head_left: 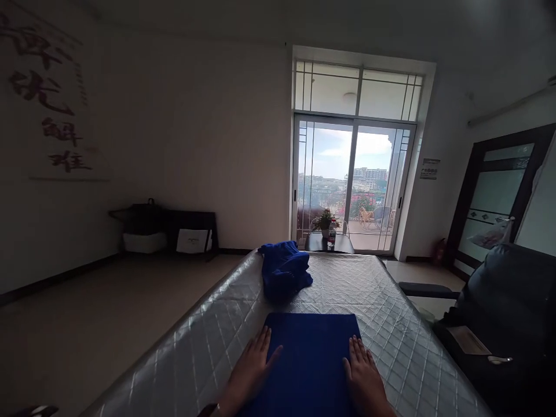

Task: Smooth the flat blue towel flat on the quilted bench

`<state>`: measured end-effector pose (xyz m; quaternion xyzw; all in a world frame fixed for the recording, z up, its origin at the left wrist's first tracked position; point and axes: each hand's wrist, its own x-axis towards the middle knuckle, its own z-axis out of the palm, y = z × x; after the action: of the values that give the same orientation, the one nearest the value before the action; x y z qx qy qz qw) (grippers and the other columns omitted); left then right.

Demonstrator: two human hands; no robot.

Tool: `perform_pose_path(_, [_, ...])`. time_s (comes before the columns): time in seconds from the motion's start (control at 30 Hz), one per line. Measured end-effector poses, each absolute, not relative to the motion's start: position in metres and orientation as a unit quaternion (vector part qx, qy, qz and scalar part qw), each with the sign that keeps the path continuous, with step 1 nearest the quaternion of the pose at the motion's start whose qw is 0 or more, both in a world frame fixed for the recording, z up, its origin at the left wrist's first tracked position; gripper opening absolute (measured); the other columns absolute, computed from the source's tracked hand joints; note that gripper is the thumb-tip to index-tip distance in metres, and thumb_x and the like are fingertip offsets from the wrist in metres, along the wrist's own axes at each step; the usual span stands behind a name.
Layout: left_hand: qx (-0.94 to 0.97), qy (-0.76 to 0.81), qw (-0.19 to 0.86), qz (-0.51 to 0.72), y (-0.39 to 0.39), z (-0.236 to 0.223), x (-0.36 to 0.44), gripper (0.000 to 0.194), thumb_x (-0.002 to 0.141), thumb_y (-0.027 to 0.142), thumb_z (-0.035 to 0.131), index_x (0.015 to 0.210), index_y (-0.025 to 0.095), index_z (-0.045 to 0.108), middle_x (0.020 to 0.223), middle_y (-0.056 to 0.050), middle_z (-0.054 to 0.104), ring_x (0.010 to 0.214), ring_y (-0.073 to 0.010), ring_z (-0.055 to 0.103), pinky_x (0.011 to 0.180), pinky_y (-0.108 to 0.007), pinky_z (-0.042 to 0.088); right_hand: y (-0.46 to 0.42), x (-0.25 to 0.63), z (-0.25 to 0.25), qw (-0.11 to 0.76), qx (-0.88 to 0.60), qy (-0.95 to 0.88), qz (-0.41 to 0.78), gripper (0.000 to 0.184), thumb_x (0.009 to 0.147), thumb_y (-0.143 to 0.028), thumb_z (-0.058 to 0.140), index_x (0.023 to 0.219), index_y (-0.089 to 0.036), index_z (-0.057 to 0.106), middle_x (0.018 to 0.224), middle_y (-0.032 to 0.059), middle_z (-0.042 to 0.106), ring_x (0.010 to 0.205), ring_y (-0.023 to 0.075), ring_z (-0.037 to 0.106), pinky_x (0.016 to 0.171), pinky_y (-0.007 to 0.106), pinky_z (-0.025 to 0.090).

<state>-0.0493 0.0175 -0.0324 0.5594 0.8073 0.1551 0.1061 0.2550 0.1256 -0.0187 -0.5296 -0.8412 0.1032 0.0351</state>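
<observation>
A blue cloth (310, 365), folded into a flat rectangle, lies on the silver quilted table cover (217, 330). My left hand (254, 368) rests flat along its left edge, fingers stretched forward and thumb out over the fabric. On the opposite edge my right hand (364, 368) lies flat too, fingers extended and thumb inward. Both hands are open and grip nothing. Beyond the folded piece sits a crumpled blue cloth (285, 271). The near end of the folded cloth runs out of the picture.
A dark chair (508, 289) stands close on the right, with a tan flat item (469, 340) on it. Past the table's far end are a small dark table (343, 244), a bottle (332, 233) and a potted plant (325, 221). A low dark bench (195, 219) is along the wall.
</observation>
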Motion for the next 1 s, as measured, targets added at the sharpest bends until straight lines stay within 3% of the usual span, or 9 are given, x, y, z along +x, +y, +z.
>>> perform_pose_path(0.23, [0.546,0.817,0.106,0.151,0.012,-0.031,-0.052,0.088,0.095,0.067,0.028,0.157,0.004,0.029,0.169,-0.017,0.024,0.157,-0.0287,0.019,0.130,-0.042,0.016,0.128,0.257,-0.022,0.044,-0.524,-0.843,0.112,0.069,0.096,-0.042,0.022,0.157,-0.012,0.034,0.166,0.0075,0.028,0.156,0.0215,0.021,0.128,0.043,0.021])
perform_pose_path(0.43, [0.540,0.816,0.102,0.179,0.011,-0.033,-0.056,0.084,0.094,0.068,0.033,0.156,0.013,0.037,0.168,-0.014,0.030,0.155,-0.0322,0.026,0.128,-0.046,0.024,0.167,0.240,0.004,0.021,-0.504,-0.855,0.116,0.070,0.098,-0.042,0.018,0.158,-0.007,0.030,0.168,0.0109,0.025,0.157,0.0215,0.018,0.129,0.043,0.018])
perform_pose_path(0.63, [0.549,0.814,0.097,0.162,0.009,-0.029,-0.058,0.079,0.095,0.068,0.030,0.157,0.019,0.037,0.167,-0.010,0.031,0.155,-0.0293,0.027,0.129,-0.046,0.025,0.196,0.220,-0.002,0.029,-0.518,-0.848,0.114,0.069,0.098,-0.038,0.020,0.158,-0.005,0.028,0.168,0.0125,0.024,0.157,0.0199,0.016,0.129,0.039,0.015])
perform_pose_path(0.8, [0.551,0.816,0.103,0.143,0.008,-0.020,-0.054,0.084,0.096,0.066,0.025,0.157,0.008,0.030,0.168,-0.014,0.025,0.156,-0.0269,0.022,0.129,-0.048,0.023,0.200,0.222,-0.029,0.055,-0.529,-0.841,0.098,0.069,0.099,-0.039,0.015,0.159,-0.006,0.026,0.169,0.0109,0.024,0.157,0.0186,0.016,0.129,0.037,0.015])
perform_pose_path(1.0, [0.540,0.828,0.096,0.115,0.008,-0.011,-0.049,0.083,0.097,0.065,0.020,0.158,0.009,0.030,0.168,-0.013,0.024,0.156,-0.0229,0.024,0.129,-0.044,0.024,0.204,0.223,-0.033,0.073,-0.524,-0.843,0.095,0.068,0.099,-0.038,0.018,0.158,-0.006,0.028,0.168,0.0119,0.027,0.157,0.0193,0.018,0.129,0.039,0.017])
